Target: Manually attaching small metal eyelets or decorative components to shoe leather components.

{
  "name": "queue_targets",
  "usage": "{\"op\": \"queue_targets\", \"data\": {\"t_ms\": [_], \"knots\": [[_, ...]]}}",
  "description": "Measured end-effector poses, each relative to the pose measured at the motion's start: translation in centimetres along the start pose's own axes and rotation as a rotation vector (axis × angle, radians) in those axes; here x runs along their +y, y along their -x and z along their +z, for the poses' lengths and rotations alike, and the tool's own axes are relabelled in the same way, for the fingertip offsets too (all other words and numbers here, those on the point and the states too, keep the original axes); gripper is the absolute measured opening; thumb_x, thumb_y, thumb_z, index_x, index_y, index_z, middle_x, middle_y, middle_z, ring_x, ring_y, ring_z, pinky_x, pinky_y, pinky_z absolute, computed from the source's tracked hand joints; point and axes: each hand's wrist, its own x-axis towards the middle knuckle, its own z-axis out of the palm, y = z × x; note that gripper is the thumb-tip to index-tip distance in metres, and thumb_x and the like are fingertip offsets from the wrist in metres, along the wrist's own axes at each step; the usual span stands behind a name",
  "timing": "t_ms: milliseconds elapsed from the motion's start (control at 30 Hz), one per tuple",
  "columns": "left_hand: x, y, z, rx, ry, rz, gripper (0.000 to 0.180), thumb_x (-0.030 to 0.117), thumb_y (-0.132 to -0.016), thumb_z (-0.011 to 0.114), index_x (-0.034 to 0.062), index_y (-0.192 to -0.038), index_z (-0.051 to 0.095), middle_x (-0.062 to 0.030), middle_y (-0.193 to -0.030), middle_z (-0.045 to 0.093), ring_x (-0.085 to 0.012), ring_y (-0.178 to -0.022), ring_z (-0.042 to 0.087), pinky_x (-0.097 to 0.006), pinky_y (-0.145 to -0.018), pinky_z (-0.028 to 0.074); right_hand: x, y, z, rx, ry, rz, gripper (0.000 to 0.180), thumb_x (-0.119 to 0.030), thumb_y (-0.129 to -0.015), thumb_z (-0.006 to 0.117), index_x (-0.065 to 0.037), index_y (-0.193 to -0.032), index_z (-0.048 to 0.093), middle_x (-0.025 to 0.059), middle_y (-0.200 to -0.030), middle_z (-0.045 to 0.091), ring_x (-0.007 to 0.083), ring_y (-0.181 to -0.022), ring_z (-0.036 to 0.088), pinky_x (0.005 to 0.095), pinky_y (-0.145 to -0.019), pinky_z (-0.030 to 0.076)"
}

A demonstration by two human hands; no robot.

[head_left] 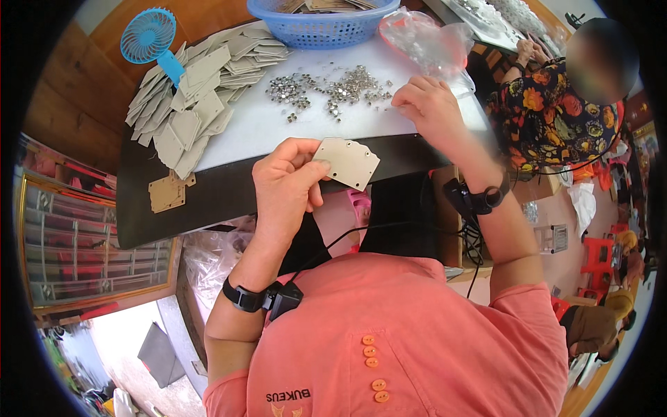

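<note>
My left hand (288, 174) pinches a beige flat panel (347, 165) between thumb and fingers, over the table's front edge. The panel has one stepped, curved edge and several small holes or studs near its rim. Further right, my right hand (432, 111) is over the white tabletop with thumb and fingertips drawn together. Whether anything small sits between them is hidden. Just left of those fingertips lie scattered small shiny metal pieces (354, 85), with a second cluster (286, 90) beside them.
A heap of similar beige panels (208, 76) covers the table's left, with a blue fan (149, 36) there. Brown panels (169, 192) lie at the dark front edge. Behind are a blue basket (323, 29) and a clear plastic bag (434, 45). Another person (556, 111) sits at right.
</note>
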Motion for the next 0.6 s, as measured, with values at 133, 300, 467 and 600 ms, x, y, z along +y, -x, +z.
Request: {"op": "queue_targets", "data": {"t_ms": [133,300,467,600], "knots": [[0.0,0.0,0.1,0.013,-0.010,0.003,0.019,-0.001,-0.086,0.066,-0.0044,-0.105,0.067,-0.0101,-0.078,0.071,-0.0056,-0.045,0.052,-0.017,-0.037,0.033,-1.1,0.4,0.5,0.100,-0.015,0.093,0.002,-0.013,-0.080,0.068,-0.013,-0.082,0.068,0.0023,-0.085,0.063,0.0253,-0.093,0.061,0.0404,-0.080,0.043],[-0.1,0.0,0.0,0.014,0.001,0.011,0.019,-0.001,-0.086,0.065,-0.0047,-0.105,0.067,-0.0101,-0.078,0.071,-0.0055,-0.045,0.052,-0.017,-0.037,0.034,-1.9,-0.3,1.0,0.046,0.056,0.116,0.003,-0.013,-0.079,0.069,-0.012,-0.082,0.069,0.0026,-0.084,0.064,0.0259,-0.093,0.061,0.0411,-0.079,0.043],[0.0,0.0,0.2,0.026,0.008,0.004,0.019,-0.001,-0.086,0.065,-0.0049,-0.105,0.067,-0.0102,-0.078,0.071,-0.0058,-0.045,0.052,-0.017,-0.037,0.034,-2.3,-0.8,0.7,-0.017,0.119,0.060,0.003,-0.011,-0.080,0.066,-0.010,-0.082,0.063,0.0031,-0.084,0.060,0.0268,-0.090,0.058,0.0398,-0.080,0.042],[-0.1,0.0,0.2,0.025,0.016,0.004,0.019,0.000,-0.086,0.065,-0.0040,-0.104,0.067,-0.0085,-0.077,0.069,-0.0056,-0.046,0.053,-0.018,-0.037,0.034,-2.5,-0.7,0.7,-0.024,0.219,-0.043,0.004,-0.008,-0.082,0.064,-0.011,-0.084,0.062,0.0034,-0.088,0.060,0.0265,-0.093,0.057,0.0393,-0.081,0.041]]}}
